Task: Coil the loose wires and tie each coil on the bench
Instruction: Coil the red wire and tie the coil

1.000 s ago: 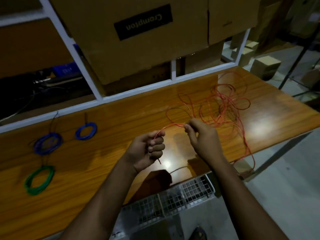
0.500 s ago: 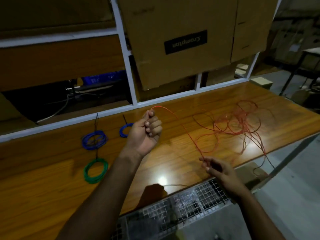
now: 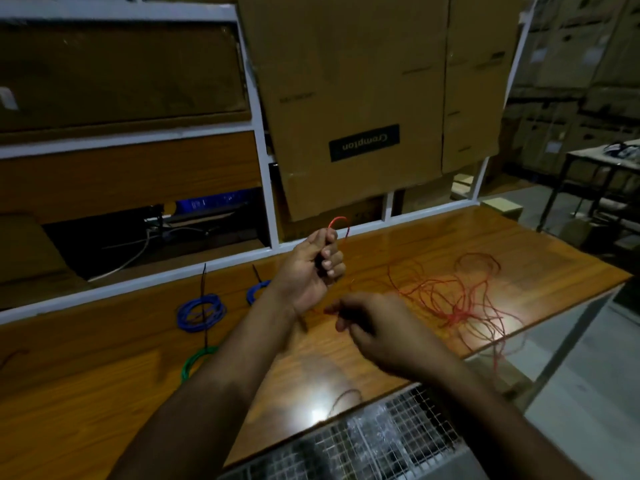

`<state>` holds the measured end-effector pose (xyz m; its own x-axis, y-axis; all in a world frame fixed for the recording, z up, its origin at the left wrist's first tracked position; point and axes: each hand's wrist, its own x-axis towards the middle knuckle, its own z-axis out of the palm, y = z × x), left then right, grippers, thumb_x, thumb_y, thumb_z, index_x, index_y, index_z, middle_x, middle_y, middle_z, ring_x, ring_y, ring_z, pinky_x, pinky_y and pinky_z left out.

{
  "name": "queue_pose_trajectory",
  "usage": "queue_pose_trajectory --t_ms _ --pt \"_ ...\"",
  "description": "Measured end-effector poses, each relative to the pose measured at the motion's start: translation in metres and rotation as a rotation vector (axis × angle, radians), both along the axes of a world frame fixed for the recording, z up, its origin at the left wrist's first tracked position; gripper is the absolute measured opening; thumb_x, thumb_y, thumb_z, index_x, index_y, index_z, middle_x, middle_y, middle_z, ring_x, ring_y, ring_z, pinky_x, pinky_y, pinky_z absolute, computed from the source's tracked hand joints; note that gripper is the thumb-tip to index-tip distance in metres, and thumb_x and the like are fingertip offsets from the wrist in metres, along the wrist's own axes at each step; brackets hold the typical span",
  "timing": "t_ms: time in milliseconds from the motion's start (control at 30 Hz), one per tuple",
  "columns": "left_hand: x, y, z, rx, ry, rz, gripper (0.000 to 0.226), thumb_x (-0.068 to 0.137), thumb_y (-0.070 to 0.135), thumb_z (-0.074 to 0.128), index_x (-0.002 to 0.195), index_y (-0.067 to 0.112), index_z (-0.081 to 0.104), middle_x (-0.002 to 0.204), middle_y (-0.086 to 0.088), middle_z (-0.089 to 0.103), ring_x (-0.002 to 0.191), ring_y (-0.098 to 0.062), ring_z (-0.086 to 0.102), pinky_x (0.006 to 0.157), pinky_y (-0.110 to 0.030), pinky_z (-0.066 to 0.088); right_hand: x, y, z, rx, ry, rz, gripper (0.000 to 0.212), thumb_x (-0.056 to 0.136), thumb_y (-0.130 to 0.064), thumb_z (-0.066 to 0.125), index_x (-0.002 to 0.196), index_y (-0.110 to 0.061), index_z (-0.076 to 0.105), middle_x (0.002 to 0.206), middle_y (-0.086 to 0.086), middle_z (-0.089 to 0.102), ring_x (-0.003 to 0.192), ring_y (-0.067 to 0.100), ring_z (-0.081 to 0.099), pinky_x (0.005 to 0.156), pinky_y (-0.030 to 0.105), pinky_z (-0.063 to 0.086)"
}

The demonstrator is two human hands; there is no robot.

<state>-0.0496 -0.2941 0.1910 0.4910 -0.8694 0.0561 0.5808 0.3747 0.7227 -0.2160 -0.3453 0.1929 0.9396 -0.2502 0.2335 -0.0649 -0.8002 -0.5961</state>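
A loose red wire [image 3: 453,299] lies tangled on the right half of the wooden bench [image 3: 104,393]. My left hand [image 3: 311,268] is raised above the bench, shut on one end of that wire, with a small red loop sticking up above the fist. My right hand [image 3: 374,327] is lower and nearer, blurred, its fingers pinching the red wire just below the left hand. Two blue coils [image 3: 201,311] [image 3: 256,291] with black ties and a green coil [image 3: 195,362] rest on the bench to the left, partly hidden by my left forearm.
A white shelf frame [image 3: 263,188] with cardboard boxes [image 3: 360,98] stands behind the bench. A wire-mesh tray [image 3: 363,441] hangs under the front edge. Another table [image 3: 602,161] and stacked boxes are at the far right. Part of the red wire dangles over the front right edge.
My right hand has come up and left from the front edge to just below my left hand. The wire span between them has shortened into a small loop above the left fist.
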Motion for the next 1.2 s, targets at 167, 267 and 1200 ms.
queue_pose_trajectory --t_ms 167,267,1200 --pt "-0.027 0.006 0.022 0.090 -0.220 -0.038 0.020 0.103 0.022 0.041 0.096 0.011 0.057 0.067 -0.001 0.049 0.052 -0.009 0.048 0.047 -0.020 0.043 -0.009 -0.025 0.070 -0.152 -0.261 -0.034 0.032 0.094 -0.011 0.056 0.119 -0.030 0.064 0.102 -0.019 0.062 0.088 -0.010 0.060 0.076 0.012 0.052" --pt "-0.041 0.007 0.033 0.015 -0.180 -0.091 0.016 0.095 0.023 0.047 0.090 0.011 0.056 0.060 0.002 0.047 0.048 -0.007 0.045 0.045 -0.019 0.039 -0.001 -0.044 0.083 -0.035 -0.436 -0.199 0.014 0.097 -0.025 0.058 0.111 -0.024 0.062 0.089 -0.011 0.066 0.067 -0.002 0.066 0.054 0.014 0.052" --pt "-0.072 0.011 0.073 0.015 -0.295 -0.070 0.038 0.099 0.029 0.042 0.065 0.015 0.050 0.047 0.005 0.030 0.037 -0.007 0.027 0.037 -0.020 0.023 -0.022 -0.107 0.057 0.492 -0.507 -0.294 0.046 0.089 -0.058 0.054 0.063 -0.021 0.059 0.056 -0.007 0.047 0.055 0.011 0.042 0.058 0.031 0.038"
